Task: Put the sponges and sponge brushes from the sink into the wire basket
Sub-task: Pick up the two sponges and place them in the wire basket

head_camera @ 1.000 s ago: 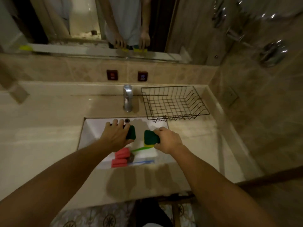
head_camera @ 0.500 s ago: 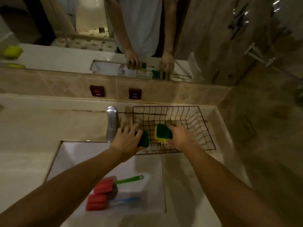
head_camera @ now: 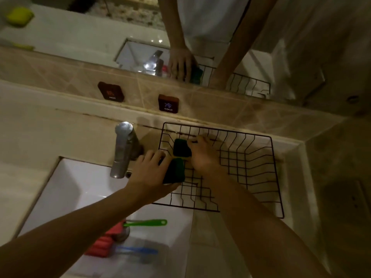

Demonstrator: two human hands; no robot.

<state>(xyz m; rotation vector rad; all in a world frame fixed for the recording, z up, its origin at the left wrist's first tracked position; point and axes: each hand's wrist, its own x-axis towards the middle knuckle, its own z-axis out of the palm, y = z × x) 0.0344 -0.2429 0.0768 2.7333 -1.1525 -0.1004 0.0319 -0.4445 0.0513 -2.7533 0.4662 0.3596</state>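
A black wire basket (head_camera: 261, 169) stands on the counter right of the sink (head_camera: 66, 189). My left hand (head_camera: 149, 173) grips a dark green sponge (head_camera: 174, 171) at the basket's left edge. My right hand (head_camera: 202, 155) holds a second green sponge with a yellow underside (head_camera: 181, 147) low inside the basket, near its back left corner. In the sink lie two brushes with red sponge heads, one with a green handle (head_camera: 145, 222) and one with a blue handle (head_camera: 136, 250).
A chrome tap (head_camera: 123, 147) rises just left of the basket, close to my left hand. Hot and cold badges (head_camera: 168, 103) sit on the tiled backsplash under a mirror. A tiled wall bounds the counter on the right.
Both hands carried the green sponges up from the sink and over to the basket. My right hand has pushed deeper into it; the view has closed in on the counter.
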